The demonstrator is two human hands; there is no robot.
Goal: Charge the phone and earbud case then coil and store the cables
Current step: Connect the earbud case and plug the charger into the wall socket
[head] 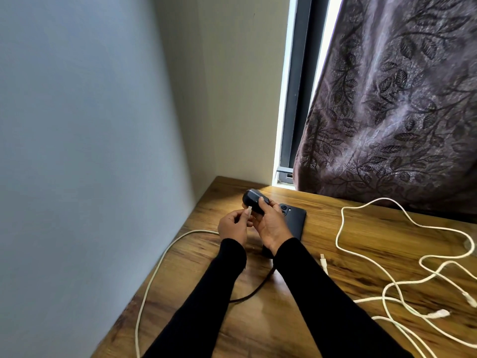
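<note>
My right hand (271, 226) holds a black earbud case (254, 201) above the wooden table (361, 233). My left hand (233, 226) pinches the plug of a white cable (160, 262), its tip just short of the case. That cable trails left and down off the table's near edge. A black phone (295, 218) lies face down on the table behind my right hand, partly hidden by it. A dark cable (254, 290) runs between my forearms.
Several loose white cables (402, 293) lie tangled across the right half of the table, one plug (324, 263) near my right forearm. A patterned purple curtain (387, 112) hangs at the back right. A grey wall (77, 151) borders the table's left edge.
</note>
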